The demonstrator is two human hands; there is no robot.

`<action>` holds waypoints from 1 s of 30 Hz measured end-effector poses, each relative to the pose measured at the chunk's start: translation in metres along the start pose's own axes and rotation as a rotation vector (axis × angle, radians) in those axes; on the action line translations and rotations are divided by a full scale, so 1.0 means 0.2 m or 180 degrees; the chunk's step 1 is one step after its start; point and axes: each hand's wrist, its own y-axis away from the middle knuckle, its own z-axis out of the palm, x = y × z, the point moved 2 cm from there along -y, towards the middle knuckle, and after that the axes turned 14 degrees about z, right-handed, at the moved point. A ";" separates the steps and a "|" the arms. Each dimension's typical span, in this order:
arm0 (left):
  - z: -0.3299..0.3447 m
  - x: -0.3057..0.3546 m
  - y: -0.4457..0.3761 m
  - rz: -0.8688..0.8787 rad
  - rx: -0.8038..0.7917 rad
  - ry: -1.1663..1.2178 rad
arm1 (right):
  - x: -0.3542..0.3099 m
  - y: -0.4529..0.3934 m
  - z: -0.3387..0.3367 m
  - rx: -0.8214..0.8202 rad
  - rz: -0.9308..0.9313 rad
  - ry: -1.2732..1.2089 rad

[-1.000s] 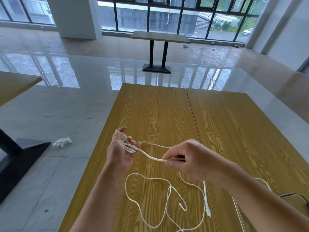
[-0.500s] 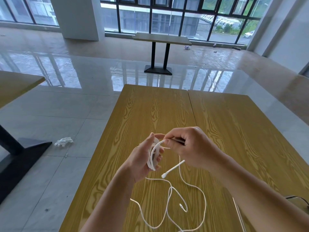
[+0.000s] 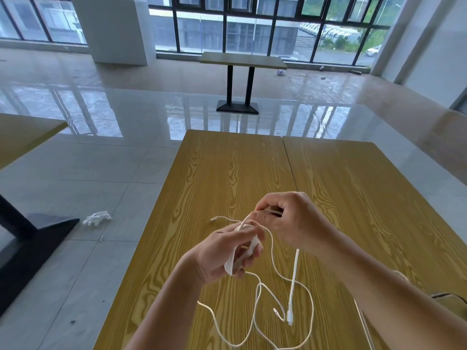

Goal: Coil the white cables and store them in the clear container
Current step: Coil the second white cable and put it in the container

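Note:
My left hand (image 3: pixel 222 253) holds a small coil of white cable (image 3: pixel 249 248) wound around its fingers, above the wooden table (image 3: pixel 227 173). Just above and to the right, my right hand (image 3: pixel 290 221) pinches the free strand of that same cable. The loose tail hangs down to a white plug (image 3: pixel 290 317) near the table. More white cable (image 3: pixel 255 317) lies in loose loops on the tabletop below my hands, and one thin end (image 3: pixel 214 219) points left. No clear container is in view.
A dark cable (image 3: pixel 449 296) lies at the right edge behind my right arm. Beyond the table's left edge is tiled floor with a crumpled white scrap (image 3: pixel 97 218). Another table (image 3: pixel 242 60) stands far back by the windows, and a third table (image 3: pixel 22 132) at left.
My hands came together from apart, and my right hand wound the strand around my left fingers. The coil grew thicker and the plug end now hangs straight down.

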 end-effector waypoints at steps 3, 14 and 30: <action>-0.01 0.00 0.00 0.0067 0.0129 0.0032 | 0.03 -0.01 -0.01 0.0002 0.0050 -0.0027; -0.13 -0.02 0.02 0.0573 0.1270 0.1236 | 0.09 -0.03 -0.07 -0.0024 0.0153 0.0132; -0.08 0.00 -0.05 0.0977 0.2471 0.2099 | 0.07 0.02 0.14 -0.0340 0.0323 0.0215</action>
